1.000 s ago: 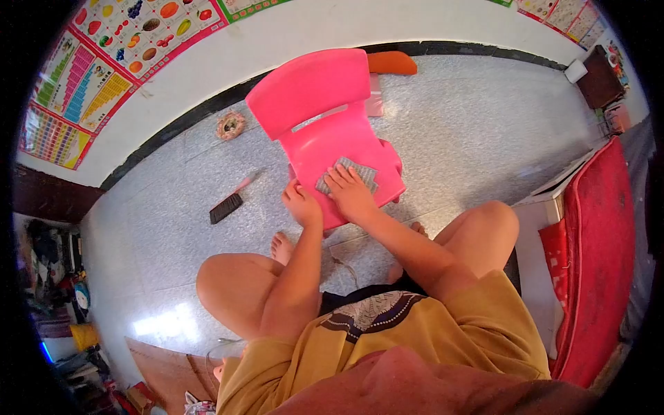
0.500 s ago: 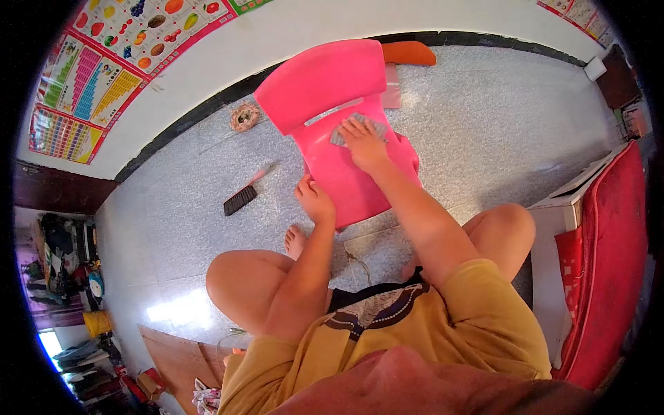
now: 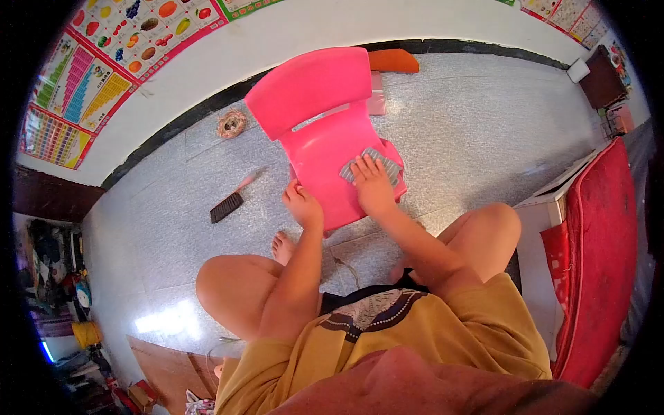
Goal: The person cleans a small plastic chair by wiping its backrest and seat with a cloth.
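Note:
A pink plastic chair (image 3: 309, 93) stands in front of me, its backrest toward the wall. My right hand (image 3: 374, 188) lies on the seat with fingers spread, holding a grey striped cloth (image 3: 389, 166) against the surface near the right edge. At the seat's left edge, my left hand (image 3: 304, 207) is closed round the rim, with some of its fingers hidden from view.
On the floor left of the chair lie a dark-bristled brush (image 3: 227, 207) and a ring-shaped roll (image 3: 232, 124). An orange object (image 3: 394, 61) is by the wall behind the chair. A red padded piece (image 3: 603, 263) borders my right side; a brown board (image 3: 162, 363) lies lower left.
My right hand has slid the cloth across the seat, toward me and to the right. My left hand keeps its grip on the chair's edge. The whole view has shifted slightly.

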### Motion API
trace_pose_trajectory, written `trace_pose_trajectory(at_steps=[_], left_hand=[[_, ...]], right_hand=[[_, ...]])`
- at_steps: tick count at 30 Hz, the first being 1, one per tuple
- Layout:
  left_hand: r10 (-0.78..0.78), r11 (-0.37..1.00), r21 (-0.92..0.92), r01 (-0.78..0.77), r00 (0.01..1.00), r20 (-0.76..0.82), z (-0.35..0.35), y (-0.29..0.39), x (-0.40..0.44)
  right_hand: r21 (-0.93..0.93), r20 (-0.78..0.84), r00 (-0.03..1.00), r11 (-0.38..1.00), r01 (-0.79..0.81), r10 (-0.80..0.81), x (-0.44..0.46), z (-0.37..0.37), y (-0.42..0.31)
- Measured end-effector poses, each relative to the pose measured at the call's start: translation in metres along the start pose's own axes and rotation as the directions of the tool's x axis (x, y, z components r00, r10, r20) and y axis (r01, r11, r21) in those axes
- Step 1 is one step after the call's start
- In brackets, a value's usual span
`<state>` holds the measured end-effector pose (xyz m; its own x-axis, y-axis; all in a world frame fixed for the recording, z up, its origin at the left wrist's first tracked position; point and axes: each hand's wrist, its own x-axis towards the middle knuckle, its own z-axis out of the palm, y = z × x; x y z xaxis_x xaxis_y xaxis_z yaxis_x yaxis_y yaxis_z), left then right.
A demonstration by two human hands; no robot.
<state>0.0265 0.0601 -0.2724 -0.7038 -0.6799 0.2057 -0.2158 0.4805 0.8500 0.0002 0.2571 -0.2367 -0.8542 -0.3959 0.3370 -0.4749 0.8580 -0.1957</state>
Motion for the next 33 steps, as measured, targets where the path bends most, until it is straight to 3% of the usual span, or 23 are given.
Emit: trace_pose_trajectory(at_steps=[7,13,16,19,25,28,33], left_hand=[[0.029,0.999,0.019,-0.030,1.000,0.008,-0.002,0.001,0.001],[0.034,0.999,0.002,-0.034,0.999,0.016,-0.003,0.001,0.001],[0.016,1.000,0.015,-0.016,1.000,0.026,-0.004,0.002,0.002],[-0.013,1.000,0.018,0.013,0.999,0.029,-0.006,0.007,0.001],[-0.014,1.000,0.002,0.014,1.000,0.003,-0.001,0.005,0.000],[-0.013,1.000,-0.011,0.013,1.000,-0.010,-0.001,0.008,0.001],[-0.025,0.999,-0.023,0.025,1.000,0.008,0.000,0.003,0.000]], right_hand=[[0.140,0.006,0.987,0.978,0.158,-0.160,0.015,0.012,-0.047],[0.201,0.053,0.985,0.968,0.150,-0.163,0.069,0.034,-0.030],[0.072,0.225,0.967,0.992,0.108,-0.122,0.094,0.034,-0.012],[-0.008,0.267,0.962,0.998,0.059,-0.055,0.097,0.020,0.007],[-0.073,0.162,0.983,0.994,-0.080,0.091,0.060,0.001,0.023],[-0.091,0.004,1.000,0.996,0.000,0.000,0.030,-0.004,0.020],[-0.019,0.054,0.998,1.000,0.010,-0.009,-0.004,-0.013,-0.012]])
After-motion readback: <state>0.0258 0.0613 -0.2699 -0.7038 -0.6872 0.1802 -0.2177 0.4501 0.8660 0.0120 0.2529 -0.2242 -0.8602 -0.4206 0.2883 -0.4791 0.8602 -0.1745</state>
